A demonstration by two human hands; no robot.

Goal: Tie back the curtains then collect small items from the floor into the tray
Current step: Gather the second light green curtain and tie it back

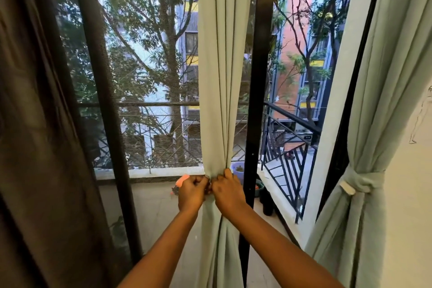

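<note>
A pale green curtain hangs in the middle of the window, gathered into a narrow bunch at waist height. My left hand and my right hand both grip that bunch, knuckles almost touching, fingers curled round the fabric. Whether a tie-back band sits between the hands I cannot tell. At the right, a second pale green curtain is bound by a matching tie-back with a white fastening tab. No tray and no floor items show.
A dark brown curtain fills the left edge. Black window frame posts stand behind the middle curtain. Beyond the glass are a balcony railing, plant pots and trees. A white wall is at right.
</note>
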